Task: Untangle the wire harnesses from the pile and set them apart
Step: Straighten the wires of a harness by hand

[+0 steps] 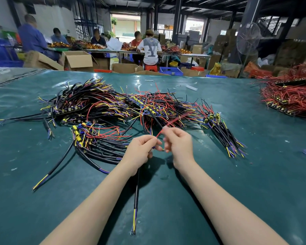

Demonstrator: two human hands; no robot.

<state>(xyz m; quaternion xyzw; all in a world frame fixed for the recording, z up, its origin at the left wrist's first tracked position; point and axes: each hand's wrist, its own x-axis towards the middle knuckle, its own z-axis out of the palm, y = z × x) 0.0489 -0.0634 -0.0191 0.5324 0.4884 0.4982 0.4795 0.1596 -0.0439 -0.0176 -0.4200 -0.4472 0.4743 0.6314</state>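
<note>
Left hand (142, 150) is curling its fingers round a black harness cable (136, 188); right hand (179, 144) is pinching a red wire (171, 123). The pile (104, 106) is lying just beyond, on the green table (42, 174). Far cardboard box (78, 61): contents hidden.

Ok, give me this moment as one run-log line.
left hand grips black sheathed cable | right hand pinches thin red wire | tangled multicoloured wire pile behind hands, on green table mat

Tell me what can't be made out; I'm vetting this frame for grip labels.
Head view only.
Right hand: fingertips motion-blurred, so its hold on the red wire is unclear.
Black cable: upper end hidden inside the left hand.
Red wire pile: cut off by right edge.
</note>
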